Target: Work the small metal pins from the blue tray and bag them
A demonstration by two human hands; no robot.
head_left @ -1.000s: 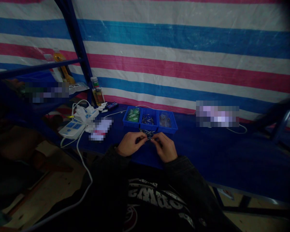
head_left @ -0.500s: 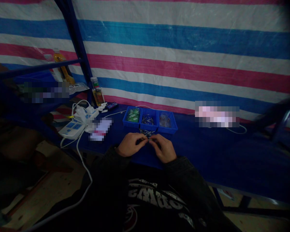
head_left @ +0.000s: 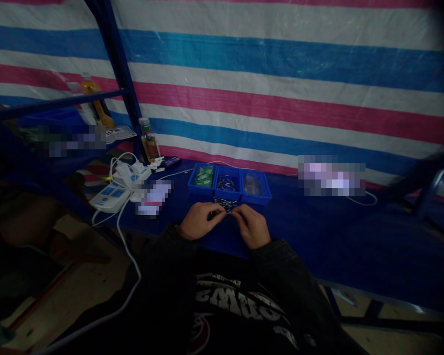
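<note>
My left hand point(head_left: 201, 220) and my right hand point(head_left: 252, 226) meet low over the front of the blue table, each with thumb and fingers pinched. Between the fingertips is a thin metal screw-like piece point(head_left: 228, 212), too small to make out fully. Just beyond the fingers lies a loose pile of similar metal pieces point(head_left: 225, 201). Behind it three blue bins stand side by side. The left bin point(head_left: 191, 186) holds green plastic pieces or bags, the middle bin point(head_left: 225, 195) dark metal screw-like pieces, and the right bin point(head_left: 259, 200) clear plastic pieces or bags.
A white power strip point(head_left: 111, 198) with tangled cords sits at left, beside a blurred-out phone-like object point(head_left: 154, 198). Behind stands a bottle point(head_left: 149, 140) near the blue frame post point(head_left: 120, 64). Another blurred bright object point(head_left: 332, 176) lies at right. A striped sheet point(head_left: 266, 74) hangs behind.
The thin piece between my fingertips has shifted slightly, and the right fingertips have moved a little. Both hands otherwise stay in place, and the bins have not moved.
</note>
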